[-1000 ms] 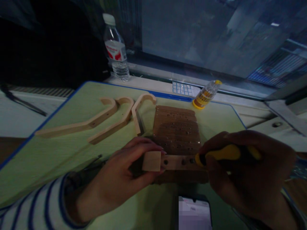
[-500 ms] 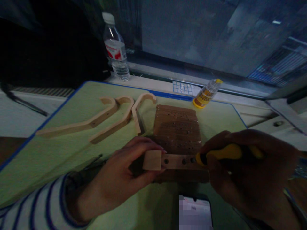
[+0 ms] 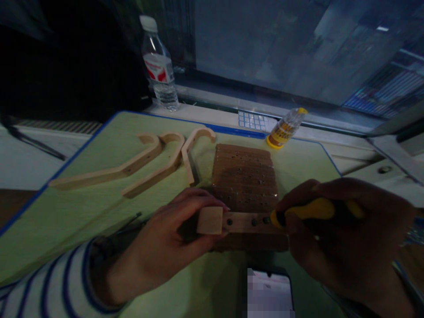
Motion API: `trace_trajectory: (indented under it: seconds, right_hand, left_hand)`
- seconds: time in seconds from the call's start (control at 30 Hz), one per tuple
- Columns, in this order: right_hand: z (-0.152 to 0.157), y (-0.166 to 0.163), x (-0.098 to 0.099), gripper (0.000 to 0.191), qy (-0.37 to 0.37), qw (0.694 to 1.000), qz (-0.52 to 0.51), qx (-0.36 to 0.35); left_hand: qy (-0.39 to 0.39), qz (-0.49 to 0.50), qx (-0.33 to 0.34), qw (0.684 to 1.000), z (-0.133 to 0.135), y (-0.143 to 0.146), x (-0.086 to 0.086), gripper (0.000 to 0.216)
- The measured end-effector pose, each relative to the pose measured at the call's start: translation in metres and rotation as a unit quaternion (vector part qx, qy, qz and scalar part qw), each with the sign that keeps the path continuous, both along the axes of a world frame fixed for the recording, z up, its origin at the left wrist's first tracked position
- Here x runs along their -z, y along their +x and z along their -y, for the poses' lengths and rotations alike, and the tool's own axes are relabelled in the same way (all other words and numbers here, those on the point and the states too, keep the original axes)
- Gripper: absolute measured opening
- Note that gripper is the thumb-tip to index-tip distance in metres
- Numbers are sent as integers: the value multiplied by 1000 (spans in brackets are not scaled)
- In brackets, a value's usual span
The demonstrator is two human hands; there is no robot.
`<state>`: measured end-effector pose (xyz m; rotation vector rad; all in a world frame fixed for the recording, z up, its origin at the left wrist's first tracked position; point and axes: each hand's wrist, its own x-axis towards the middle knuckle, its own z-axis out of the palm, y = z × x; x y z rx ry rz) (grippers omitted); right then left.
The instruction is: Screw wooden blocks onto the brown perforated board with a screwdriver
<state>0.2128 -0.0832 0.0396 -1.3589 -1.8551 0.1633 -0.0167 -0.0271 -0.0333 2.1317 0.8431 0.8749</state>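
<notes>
My left hand (image 3: 168, 240) is closed around the near end of a pale wooden hook piece (image 3: 241, 222), which lies across a brown slatted wooden board (image 3: 245, 172). Dark round holes show along the pale piece, and its squared end faces up beside my thumb. In my right hand (image 3: 344, 234) is a screwdriver (image 3: 309, 211) with a yellow and black handle, gripped with fingers and thumb. Its tip points left at the hole farthest along the piece; whether a screw sits there I cannot tell. Small holes dot the board's slats.
Three curved wooden hooks (image 3: 152, 154) lie on the table's left side. A phone (image 3: 271, 293) rests near the front edge. Behind stand a water bottle (image 3: 160, 75) on the sill and a small yellow-capped bottle (image 3: 284, 130) at the table's back edge. A dark thin tool (image 3: 132, 221) lies by my left wrist.
The view has shifted very slightly. Both hands, the hook piece and the screwdriver keep nearly the same places and grips.
</notes>
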Motion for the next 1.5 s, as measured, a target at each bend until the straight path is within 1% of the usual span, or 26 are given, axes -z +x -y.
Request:
trace_trajectory:
  seconds: [0.17, 0.3, 0.4, 0.5, 0.57, 0.63, 0.73, 0.8, 0.83, 0.9, 1.0, 1.07, 1.13, 1.17, 1.23, 1.3, 1.4, 1.43, 1.5]
  right_hand:
    - [-1, -1, 1, 35, -7, 999, -33, -10]
    - [-2, -1, 1, 34, 9, 1000, 2, -13]
    - [-2, 1, 2, 36, 2, 1000, 10, -24]
    - [-1, 4, 6, 40, 4, 998, -18, -55]
    - [-2, 6, 9, 42, 9, 996, -10, -83]
    - [-3, 7, 11, 40, 9, 995, 14, -96]
    - [-4, 7, 10, 35, -1, 994, 80, -71]
    - [-5, 7, 6, 34, -3, 989, 135, -68]
    - [-5, 6, 4, 34, -9, 986, 153, -70]
    - [-4, 5, -1, 33, -30, 981, 173, -79]
    - [-3, 4, -9, 31, -47, 975, 202, -85]
    - [-2, 4, -14, 31, -49, 968, 231, -86]
    - [-2, 4, -19, 33, -56, 962, 251, -88]
    - [-2, 4, -22, 34, -62, 960, 258, -90]
    - [-4, 3, -26, 33, -76, 956, 272, -84]
    - [-6, 2, -30, 33, -85, 949, 292, -80]
    - [-11, -1, -33, 34, -83, 939, 324, -81]
    - [-13, -2, -33, 33, -80, 937, 331, -82]
    - [-16, -5, -36, 31, -78, 934, 338, -81]
  left_hand:
    - [-9, -9, -2, 1000, 1, -1, 0, 39]
    - [-10, -4, 3, 1000, -1, 0, -1, 36]
    - [-19, 6, 1, 1000, -2, 1, -2, 33]
    - [-24, 15, -8, 1000, -2, 3, -3, 30]
    - [-26, 18, -14, 999, -3, 5, -2, 29]
    - [-26, 23, -17, 999, -3, 7, 0, 31]
    - [-31, 16, -30, 999, -5, 7, 3, 38]
    - [-45, 12, -20, 999, -7, 5, 1, 47]
    - [-49, 11, -12, 999, -8, 4, -1, 53]
    - [-28, 15, -10, 999, -9, 1, -10, 61]
    - [42, -15, -31, 999, -9, -1, -33, 59]
    - [70, -68, -27, 995, -9, 2, -52, 57]
    - [69, -147, 10, 987, -8, 8, -69, 58]
    - [65, -181, 27, 981, -8, 12, -76, 59]
    - [65, -239, 47, 968, -9, 20, -85, 52]
    - [78, -285, 64, 953, -10, 25, -88, 44]
    - [94, -341, 69, 933, -14, 28, -84, 27]
    - [92, -351, 70, 929, -16, 28, -82, 25]
    - [81, -356, 71, 928, -19, 27, -79, 27]
